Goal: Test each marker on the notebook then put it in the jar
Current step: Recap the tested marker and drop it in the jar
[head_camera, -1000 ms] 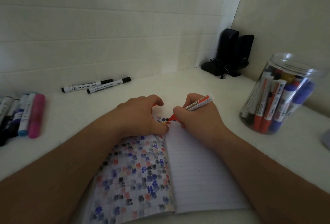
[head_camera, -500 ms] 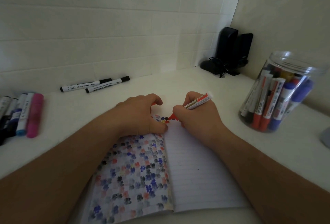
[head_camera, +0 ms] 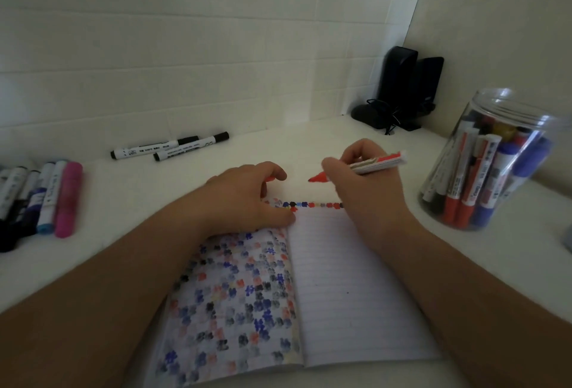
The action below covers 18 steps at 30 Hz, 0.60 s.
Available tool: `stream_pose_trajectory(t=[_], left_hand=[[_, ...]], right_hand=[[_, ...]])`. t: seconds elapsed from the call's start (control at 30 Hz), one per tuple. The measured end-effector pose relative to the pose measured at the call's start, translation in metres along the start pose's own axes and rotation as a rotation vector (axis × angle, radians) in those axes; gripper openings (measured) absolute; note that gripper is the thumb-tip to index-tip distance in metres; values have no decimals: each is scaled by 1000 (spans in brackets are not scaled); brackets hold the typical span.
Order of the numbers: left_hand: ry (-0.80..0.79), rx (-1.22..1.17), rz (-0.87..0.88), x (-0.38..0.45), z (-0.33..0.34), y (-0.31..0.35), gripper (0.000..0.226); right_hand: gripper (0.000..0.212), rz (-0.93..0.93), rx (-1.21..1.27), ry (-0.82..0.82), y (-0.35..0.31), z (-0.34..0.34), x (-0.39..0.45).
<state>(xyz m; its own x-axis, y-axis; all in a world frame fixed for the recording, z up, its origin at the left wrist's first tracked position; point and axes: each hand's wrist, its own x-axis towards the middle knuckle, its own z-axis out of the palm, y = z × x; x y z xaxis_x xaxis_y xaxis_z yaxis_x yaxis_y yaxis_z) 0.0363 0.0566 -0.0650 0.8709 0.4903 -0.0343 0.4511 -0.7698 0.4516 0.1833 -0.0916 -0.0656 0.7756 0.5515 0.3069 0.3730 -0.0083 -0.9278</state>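
An open notebook (head_camera: 349, 288) lies in front of me, its left page full of coloured blots and a row of blots along the top of the lined right page. My right hand (head_camera: 365, 189) grips an uncapped red marker (head_camera: 371, 165), its tip raised just above the page's top edge and pointing left. My left hand (head_camera: 247, 199) presses on the notebook's top left and curls around a small red piece, apparently the cap (head_camera: 270, 178). A clear jar (head_camera: 492, 165) holding several markers stands at the right.
Two black-capped white markers (head_camera: 170, 146) lie near the back wall. A row of several markers, one of them pink (head_camera: 68, 199), lies at the left edge. Black speakers (head_camera: 405, 87) with cables stand in the back corner. A grey object (head_camera: 568, 240) shows at the right edge.
My right hand has lifted the red marker off the page and moved up and right. A row of blots along the page top is now uncovered. My left hand stays put.
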Motion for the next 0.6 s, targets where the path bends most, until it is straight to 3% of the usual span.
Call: stream_pose_trajectory(t=[0.1, 0.2, 0.3, 0.43, 0.6], left_hand=[[170, -123, 88, -2, 0, -3, 29], [314, -315, 150, -4, -1, 0, 33], [314, -375, 216, -5, 0, 6, 37], [286, -391, 239, -3, 1, 6, 19], [276, -389, 267, -5, 0, 8, 20]], right_hand=[[18, 35, 200, -76, -4, -12, 4], [12, 219, 504, -172, -8, -19, 6], [26, 420, 745, -267, -12, -23, 7], [30, 436, 757, -310, -11, -24, 6], [25, 443, 708, -302, -14, -20, 3]])
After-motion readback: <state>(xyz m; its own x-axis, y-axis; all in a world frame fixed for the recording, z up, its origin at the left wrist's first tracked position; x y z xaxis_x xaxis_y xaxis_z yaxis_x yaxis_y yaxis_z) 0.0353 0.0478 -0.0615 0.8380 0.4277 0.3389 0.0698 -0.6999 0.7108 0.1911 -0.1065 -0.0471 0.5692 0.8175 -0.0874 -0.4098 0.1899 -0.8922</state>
